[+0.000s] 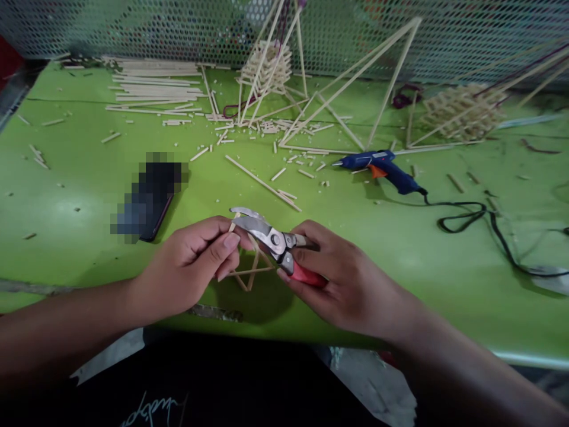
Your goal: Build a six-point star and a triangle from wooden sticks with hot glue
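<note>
My right hand [338,276] is wrapped round the handles of red-handled pruning shears [275,239], whose metal blades point to the upper left. Between thumb and fingers, my left hand [195,258] pinches a small star-like frame of thin wooden sticks [251,271]. One stick tip of that frame rises past my left thumb and lies at the blades; whether they touch it I cannot tell. Part of the frame is hidden behind my left fingers and the shears. Both hands are close together above the front of the green table [89,196].
A blue hot glue gun [377,165] lies at the right with its black cord [498,225]. A phone [153,201] rests at the left. Loose sticks [155,89] and offcuts are scattered behind. Larger stick structures [391,44] stand near the perforated metal panel [191,29].
</note>
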Demonstrator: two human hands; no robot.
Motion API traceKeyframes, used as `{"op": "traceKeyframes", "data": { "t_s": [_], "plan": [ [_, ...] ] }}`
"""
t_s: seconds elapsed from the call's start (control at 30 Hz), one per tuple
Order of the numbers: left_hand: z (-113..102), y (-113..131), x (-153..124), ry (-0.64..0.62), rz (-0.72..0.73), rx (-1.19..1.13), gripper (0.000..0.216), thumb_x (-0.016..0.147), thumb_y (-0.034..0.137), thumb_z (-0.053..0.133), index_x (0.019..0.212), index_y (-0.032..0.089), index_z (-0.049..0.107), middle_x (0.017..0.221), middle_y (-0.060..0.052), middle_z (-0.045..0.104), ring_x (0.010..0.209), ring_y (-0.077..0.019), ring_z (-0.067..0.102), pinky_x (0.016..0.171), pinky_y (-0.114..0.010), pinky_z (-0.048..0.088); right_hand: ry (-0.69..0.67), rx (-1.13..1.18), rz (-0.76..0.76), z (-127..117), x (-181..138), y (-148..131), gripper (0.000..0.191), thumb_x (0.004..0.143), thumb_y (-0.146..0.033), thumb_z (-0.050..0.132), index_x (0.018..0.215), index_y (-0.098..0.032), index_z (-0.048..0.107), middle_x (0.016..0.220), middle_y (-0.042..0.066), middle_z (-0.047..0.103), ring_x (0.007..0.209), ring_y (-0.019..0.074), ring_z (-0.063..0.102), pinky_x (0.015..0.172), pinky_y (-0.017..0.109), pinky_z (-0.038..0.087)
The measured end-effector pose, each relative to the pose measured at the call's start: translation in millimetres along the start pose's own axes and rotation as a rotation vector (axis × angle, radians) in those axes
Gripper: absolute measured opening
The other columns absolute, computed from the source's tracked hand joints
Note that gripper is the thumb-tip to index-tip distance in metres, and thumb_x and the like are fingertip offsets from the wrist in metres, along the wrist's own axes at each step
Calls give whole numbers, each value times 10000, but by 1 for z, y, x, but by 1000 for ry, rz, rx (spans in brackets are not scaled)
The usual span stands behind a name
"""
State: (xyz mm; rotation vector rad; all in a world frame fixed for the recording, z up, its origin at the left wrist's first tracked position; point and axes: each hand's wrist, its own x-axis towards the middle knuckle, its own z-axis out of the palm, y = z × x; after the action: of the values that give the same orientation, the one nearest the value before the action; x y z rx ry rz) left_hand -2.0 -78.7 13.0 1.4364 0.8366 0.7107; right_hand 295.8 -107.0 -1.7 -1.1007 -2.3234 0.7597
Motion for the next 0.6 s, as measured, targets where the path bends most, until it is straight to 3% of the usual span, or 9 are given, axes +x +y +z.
{"op": "traceKeyframes", "data": {
  "t_s": [0.33,0.6],
  "plan": [
    [2,4,-3,-40,-7,-9,277,1269,343,550,1136,197,745,715,75,553,630,-91,515,630,-246,427,68,64,23,3,1,0,406,1112,-216,776,750,-221,592,909,18,577,710,142,591,652,307,424],
    [2,8,-6,-42,42,32,269,1275,356,573,1155,208,762,738,70,578,617,-73,506,589,-216,421,96,-177,21,-2,4,-10,471,1098,-224,715,658,-217,548,840,11,551,612,110,491,588,306,332]
  ]
}}
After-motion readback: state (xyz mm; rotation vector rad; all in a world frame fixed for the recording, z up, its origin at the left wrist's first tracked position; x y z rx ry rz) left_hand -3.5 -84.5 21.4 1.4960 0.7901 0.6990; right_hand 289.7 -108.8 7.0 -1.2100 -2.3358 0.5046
